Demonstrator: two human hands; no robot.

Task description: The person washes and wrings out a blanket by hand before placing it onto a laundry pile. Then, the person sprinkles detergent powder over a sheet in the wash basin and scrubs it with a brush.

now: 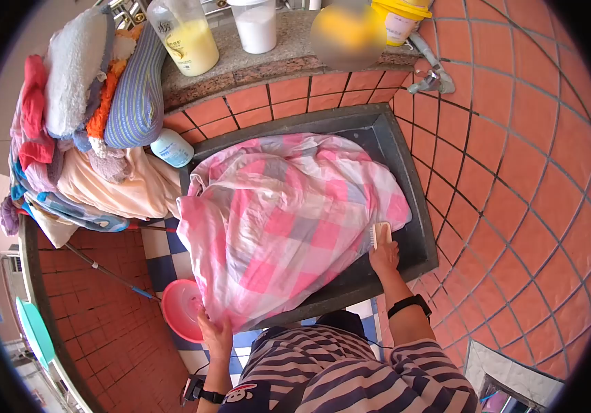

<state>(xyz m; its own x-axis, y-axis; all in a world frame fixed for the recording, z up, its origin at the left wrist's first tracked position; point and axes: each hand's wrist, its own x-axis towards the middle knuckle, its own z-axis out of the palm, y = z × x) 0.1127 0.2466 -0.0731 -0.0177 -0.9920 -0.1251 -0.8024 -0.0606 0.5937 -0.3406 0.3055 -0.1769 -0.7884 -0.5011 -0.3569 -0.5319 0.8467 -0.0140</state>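
Note:
A pink, white and grey plaid cloth [288, 206], wide like a bed sheet, lies bunched over a dark stone sink [419, 241] and hangs over its front left edge. My right hand [383, 259] grips a scrub brush [381, 235] with a pale back, its bristles facing left against the cloth's right edge. At the lower left corner of the cloth, my left hand [217, 336] is closed on the hem, right beside a pink basin [180, 310]. Folds hide most of the sink's inside.
Towels and clothes [79, 76] are heaped at the left. A blue-white bottle [172, 148] stands by the sink's corner. On the ledge are a yellow liquid jug [189, 45], a white tub [255, 27] and a yellow bucket [400, 20]. A tap [433, 81] juts from the tiled wall.

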